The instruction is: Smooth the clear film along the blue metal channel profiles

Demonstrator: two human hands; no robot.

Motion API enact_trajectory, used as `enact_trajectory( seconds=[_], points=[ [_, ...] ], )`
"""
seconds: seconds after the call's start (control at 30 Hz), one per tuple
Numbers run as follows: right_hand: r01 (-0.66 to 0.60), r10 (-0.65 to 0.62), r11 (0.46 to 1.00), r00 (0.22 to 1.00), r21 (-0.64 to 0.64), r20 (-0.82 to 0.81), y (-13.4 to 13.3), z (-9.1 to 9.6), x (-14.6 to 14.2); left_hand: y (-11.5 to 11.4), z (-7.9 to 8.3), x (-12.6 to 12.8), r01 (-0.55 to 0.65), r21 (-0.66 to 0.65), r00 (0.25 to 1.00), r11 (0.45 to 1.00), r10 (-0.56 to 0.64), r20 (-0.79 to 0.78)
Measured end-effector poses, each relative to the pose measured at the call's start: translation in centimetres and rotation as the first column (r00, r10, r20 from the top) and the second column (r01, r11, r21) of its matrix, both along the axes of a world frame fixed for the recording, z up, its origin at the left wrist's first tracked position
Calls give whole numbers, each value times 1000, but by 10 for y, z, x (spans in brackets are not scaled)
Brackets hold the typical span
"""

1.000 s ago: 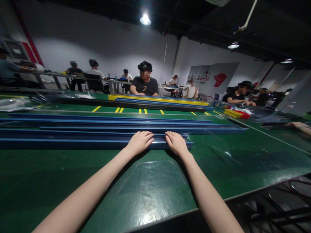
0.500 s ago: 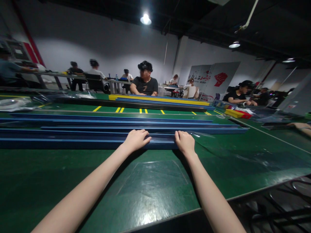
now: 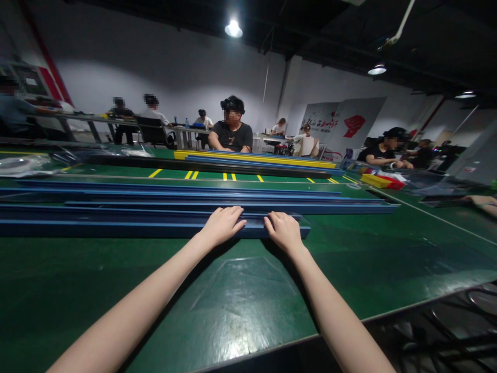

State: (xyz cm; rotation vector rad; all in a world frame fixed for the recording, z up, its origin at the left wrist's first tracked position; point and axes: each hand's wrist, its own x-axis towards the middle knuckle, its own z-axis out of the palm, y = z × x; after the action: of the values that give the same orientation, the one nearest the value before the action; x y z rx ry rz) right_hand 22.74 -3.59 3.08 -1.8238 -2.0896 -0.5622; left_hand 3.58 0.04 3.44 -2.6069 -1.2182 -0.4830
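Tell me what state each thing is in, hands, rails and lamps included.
Left hand, palm down on the front blue rail
Right hand, fingers bent over the same rail
Front blue rail, lying down
Yellow rail, lying down
Black rail, lying down
Ceiling lamps, lit

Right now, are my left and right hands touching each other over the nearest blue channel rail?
Apart. The head view shows a bare gap between the left hand and right hand, with the nearest blue channel rail visible there.
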Motion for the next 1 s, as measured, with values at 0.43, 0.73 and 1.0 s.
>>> enact_trajectory(
  seconds=[0.43,0.73,1.0],
  points=[
    [9,-8,1000,999,28,-51,0,7,9,-2,2,2,66,-12,998,998,-65,14],
    [198,-194,978,979,62,-58,0,7,14,-6,15,-2,-189,87,981,978,192,-18],
    [263,-260,963,964,66,-52,2,6,16,-9,15,0,-281,89,959,956,284,-14]
  ],
)
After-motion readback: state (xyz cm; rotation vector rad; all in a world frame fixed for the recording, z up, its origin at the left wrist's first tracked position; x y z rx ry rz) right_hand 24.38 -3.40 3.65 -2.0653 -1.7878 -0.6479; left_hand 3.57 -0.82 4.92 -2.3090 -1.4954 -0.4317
